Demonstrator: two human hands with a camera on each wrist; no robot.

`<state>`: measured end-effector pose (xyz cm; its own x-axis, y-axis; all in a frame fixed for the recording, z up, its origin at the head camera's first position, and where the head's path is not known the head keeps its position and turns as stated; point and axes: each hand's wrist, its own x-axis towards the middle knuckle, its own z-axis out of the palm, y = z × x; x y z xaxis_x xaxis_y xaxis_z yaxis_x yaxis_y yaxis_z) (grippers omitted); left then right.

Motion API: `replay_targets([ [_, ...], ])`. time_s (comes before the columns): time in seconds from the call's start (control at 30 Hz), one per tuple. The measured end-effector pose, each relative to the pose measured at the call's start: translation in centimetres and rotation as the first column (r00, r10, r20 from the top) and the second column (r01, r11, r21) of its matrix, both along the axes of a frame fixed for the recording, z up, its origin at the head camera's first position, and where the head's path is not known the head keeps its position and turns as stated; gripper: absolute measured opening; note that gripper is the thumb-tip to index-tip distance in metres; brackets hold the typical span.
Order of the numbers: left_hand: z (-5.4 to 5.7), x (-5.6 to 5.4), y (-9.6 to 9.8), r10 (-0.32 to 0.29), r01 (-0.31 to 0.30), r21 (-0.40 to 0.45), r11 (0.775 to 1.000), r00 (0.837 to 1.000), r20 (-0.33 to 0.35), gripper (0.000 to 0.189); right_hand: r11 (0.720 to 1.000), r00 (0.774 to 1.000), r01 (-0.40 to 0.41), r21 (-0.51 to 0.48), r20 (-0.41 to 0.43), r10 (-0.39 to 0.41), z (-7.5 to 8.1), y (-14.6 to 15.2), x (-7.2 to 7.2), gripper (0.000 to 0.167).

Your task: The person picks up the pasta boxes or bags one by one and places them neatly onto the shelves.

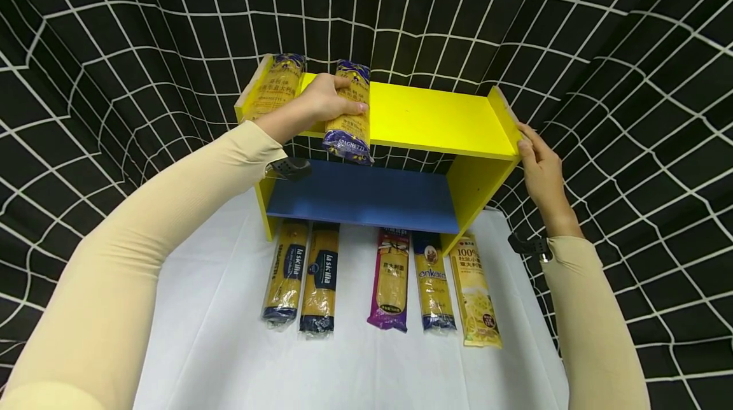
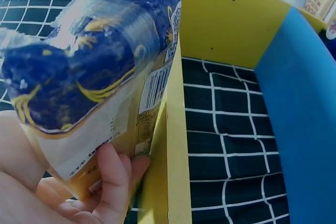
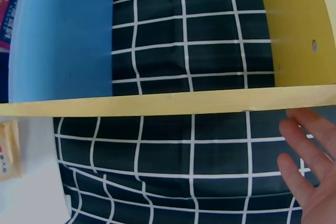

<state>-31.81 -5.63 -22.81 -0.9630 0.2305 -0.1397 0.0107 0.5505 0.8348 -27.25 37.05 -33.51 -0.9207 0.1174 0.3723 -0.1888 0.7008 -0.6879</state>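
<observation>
My left hand [image 1: 326, 101] grips a spaghetti packet [image 1: 348, 136] with blue ends, thumb across its front, at the yellow top shelf [image 1: 435, 118]. In the left wrist view the fingers curl round the spaghetti packet [image 2: 105, 56], whose blue end rises beside the yellow board. A matching spaghetti packet [image 1: 277, 86] leans at the left end of that shelf, partly behind my left forearm. On the far right, my right hand [image 1: 541, 165] touches the outer face of the yellow side panel [image 1: 504, 118]. Its fingers look fairly straight in the right wrist view, fingertips right at the panel edge.
Below the top is a blue shelf [image 1: 366, 197]. On the white table [image 1: 229, 359] lie two la sicilia packets [image 1: 319, 279], a purple-edged pasta packet [image 1: 392, 282], an ankara packet [image 1: 433, 282] and a pale yellow noodle packet [image 1: 476, 298]. Black grid cloth [image 1: 429, 9] surrounds everything.
</observation>
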Motion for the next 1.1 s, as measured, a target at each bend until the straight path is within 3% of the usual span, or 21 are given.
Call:
replay_targets([
  [0.37,-0.3,-0.2,0.2,-0.061,0.054,-0.161,0.985,0.998,-0.036,0.079,1.0,1.0,0.006,-0.001,-0.004,-0.006,-0.2,0.0,0.0,0.042],
  [0.6,-0.6,-0.5,-0.2,-0.16,0.113,-0.337,0.935,0.98,-0.117,0.079,1.0,1.0,0.0,-0.01,-0.002,0.0,-0.2,-0.1,0.0,0.042],
  [0.8,-0.4,-0.2,-0.5,-0.215,0.154,-0.407,0.9,0.971,-0.108,0.079,1.0,1.0,0.005,-0.005,0.001,-0.005,-0.1,-0.2,0.0,0.043],
  [0.97,-0.3,0.1,-0.6,-0.227,0.158,-0.453,0.877,0.969,-0.101,0.078,1.0,1.0,0.003,-0.003,-0.002,-0.003,-0.1,-0.1,-0.1,0.042],
  [1.1,-0.4,0.3,-0.9,-0.211,0.136,-0.468,0.873,0.971,-0.11,0.077,1.0,1.0,0.004,-0.002,-0.011,-0.004,-0.1,-0.1,-0.1,0.042],
])
